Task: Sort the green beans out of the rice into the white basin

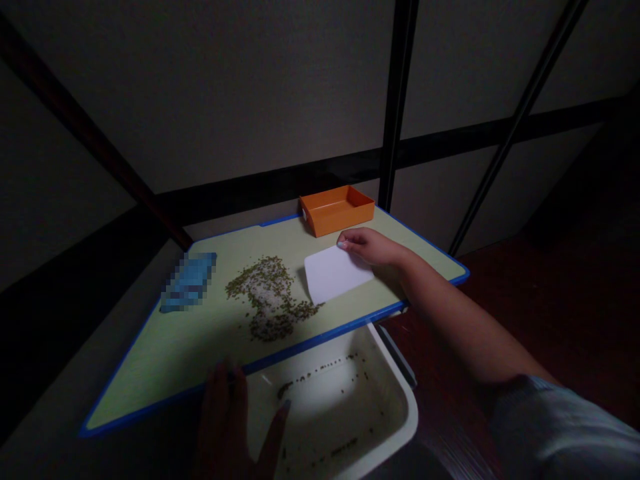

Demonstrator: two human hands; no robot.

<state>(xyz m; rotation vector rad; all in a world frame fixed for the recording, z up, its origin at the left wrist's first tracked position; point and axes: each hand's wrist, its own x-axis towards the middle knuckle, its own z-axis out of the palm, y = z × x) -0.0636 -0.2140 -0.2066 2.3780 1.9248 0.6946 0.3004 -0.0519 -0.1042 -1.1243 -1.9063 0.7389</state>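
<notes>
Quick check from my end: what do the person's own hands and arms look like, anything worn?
Right hand: no glove; forearm uncovered, with a grey-blue sleeve ending near the elbow. Left hand: shadowed, no glove evident; its sleeve isn't visible.

Most of the scene is looking very dim. A soft patch of light is landing on the middle of the tabletop [200, 233], and the white paper [335, 275] is glowing brightest. A small shadow is sitting by the paper's left edge. A bigger, darker one is spreading over the tabletop near the left fingers [220, 407], which are looking dark and blurry. A pale spot is shining inside the white tub [411, 413]. The wall [270, 87] and the floor [540, 313] are fading toward black. The sleeve [565, 427] is stretching near the edge. Chunky squares are covering the blue packet [193, 280].
</notes>
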